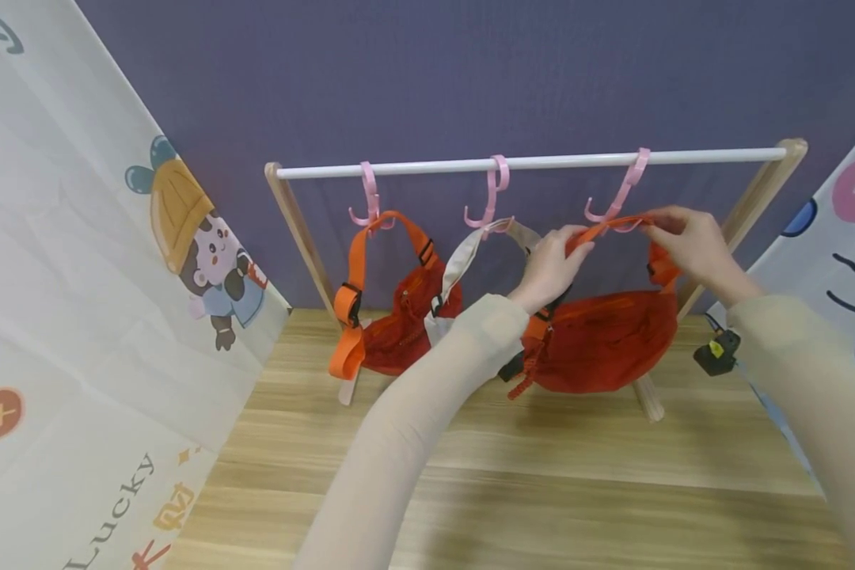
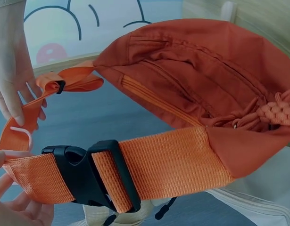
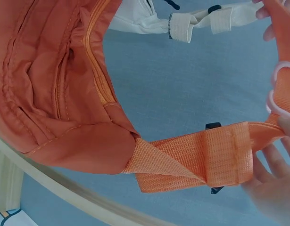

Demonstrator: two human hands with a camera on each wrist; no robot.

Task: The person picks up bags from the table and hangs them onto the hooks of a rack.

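An orange-red waist bag hangs by its orange strap at the right end of the rack. My left hand pinches the strap on the left of the right-hand pink hook, close to a black buckle. On the hook's other side, my right hand pinches the same strap between thumb and fingers. The strap lies over the hook's lower prongs, as the right wrist view shows. Beside it, partly hidden by my left arm, a white bag hangs from the middle pink hook.
Another red bag with an orange strap hangs from the left pink hook. All hooks sit on a white rail with wooden legs. The rack stands on a wood-grain tabletop. A small black object lies at the right.
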